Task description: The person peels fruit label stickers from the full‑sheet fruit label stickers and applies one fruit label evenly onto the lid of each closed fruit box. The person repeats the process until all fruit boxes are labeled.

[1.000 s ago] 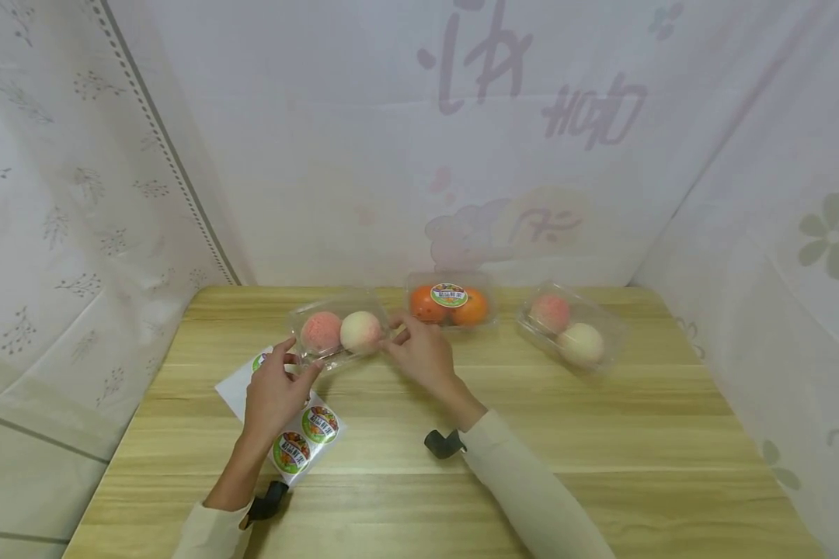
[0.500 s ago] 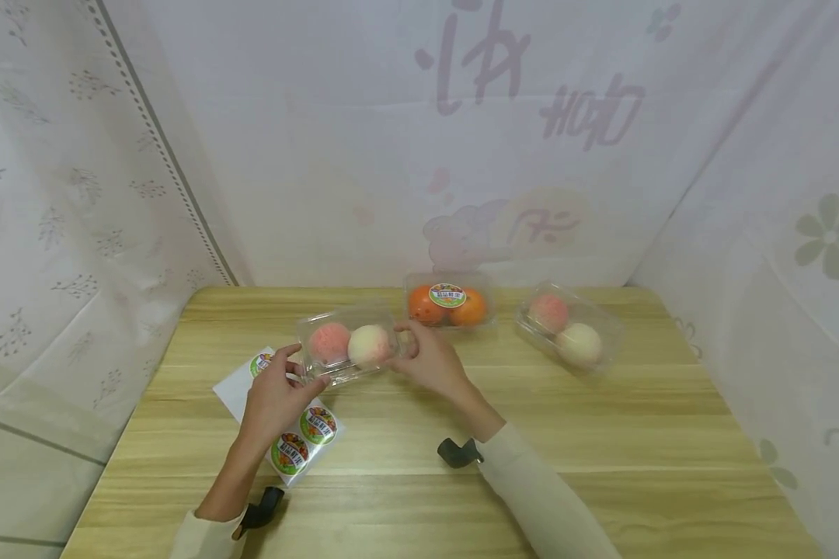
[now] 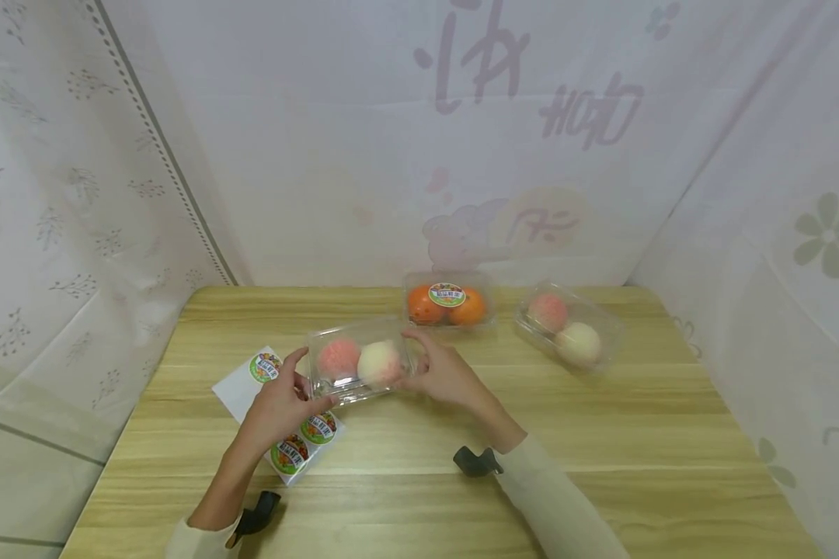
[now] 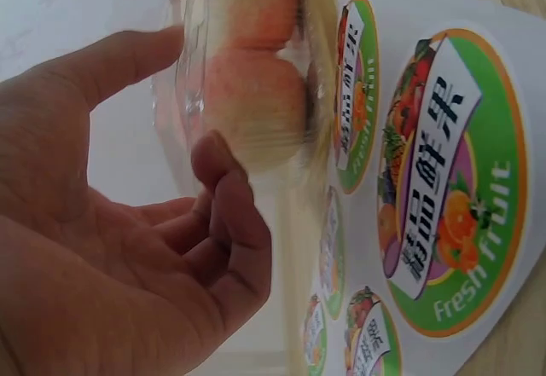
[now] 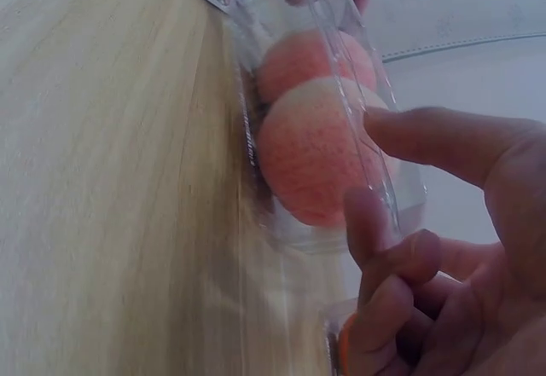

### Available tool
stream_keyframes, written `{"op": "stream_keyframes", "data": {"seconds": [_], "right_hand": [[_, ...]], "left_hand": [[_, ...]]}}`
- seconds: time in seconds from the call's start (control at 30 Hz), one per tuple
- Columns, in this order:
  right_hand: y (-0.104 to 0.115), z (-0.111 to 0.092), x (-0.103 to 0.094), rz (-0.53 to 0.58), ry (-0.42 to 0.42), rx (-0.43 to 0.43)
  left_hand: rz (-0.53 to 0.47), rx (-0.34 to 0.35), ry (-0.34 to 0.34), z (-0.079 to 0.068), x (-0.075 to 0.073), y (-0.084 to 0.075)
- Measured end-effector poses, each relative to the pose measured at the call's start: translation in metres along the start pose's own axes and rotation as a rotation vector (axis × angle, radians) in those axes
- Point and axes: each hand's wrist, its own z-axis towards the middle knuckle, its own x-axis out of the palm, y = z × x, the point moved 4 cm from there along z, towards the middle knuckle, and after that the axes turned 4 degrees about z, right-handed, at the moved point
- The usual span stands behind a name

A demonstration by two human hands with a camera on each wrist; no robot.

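Note:
Both hands hold a clear plastic clamshell box (image 3: 355, 394) over the wooden table, one at each end. Two peaches lie inside it, a pink one (image 3: 339, 359) on the left and a paler one (image 3: 379, 363) on the right. My left hand (image 3: 276, 405) grips the left end between thumb and fingers, with the sticker sheet (image 3: 234, 390) partly beneath that hand. At the right end, my right hand (image 3: 449, 377) pinches the box's edge. In the right wrist view, the thumb and fingertips of the right hand (image 5: 452, 248) meet the rim beside the nearer peach (image 5: 311, 159).
Behind the held box stands another clear box with two orange fruits (image 3: 467, 307) and a round fruit label (image 3: 447, 295) on its lid. A third box (image 3: 604, 341) with two peaches stands at the back right. Patterned cloth (image 3: 322, 155) hangs around the table (image 3: 391, 497).
The peach box has moved toward me and a little to the right, held in both hands. More of the upper label on the sticker sheet shows now.

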Motion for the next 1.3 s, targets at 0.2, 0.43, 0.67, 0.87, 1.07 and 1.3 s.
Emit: {"op": "stream_keyframes", "data": {"seconds": [0.2,0.43,0.67,0.87,1.07,1.3], "right_hand": [[-0.001,-0.008,-0.005,-0.001,0.056,0.018],[-0.003,-0.021,-0.008,-0.008,0.070,0.035],[-0.006,-0.039,-0.013,-0.016,0.052,0.033],[-0.017,-0.055,-0.020,-0.018,0.033,0.044],[-0.031,-0.069,-0.030,-0.025,0.011,0.059],[-0.040,-0.080,-0.042,-0.023,-0.006,0.108]], "left_hand": [[0.002,0.007,0.071,-0.005,0.003,-0.005],[0.031,0.003,0.099,-0.008,0.007,-0.013],[0.031,0.017,0.114,-0.009,0.014,-0.021],[0.033,0.043,0.129,-0.010,0.022,-0.033],[0.068,0.093,0.144,-0.005,0.035,-0.043],[0.079,0.122,0.149,0.002,0.049,-0.055]]}}
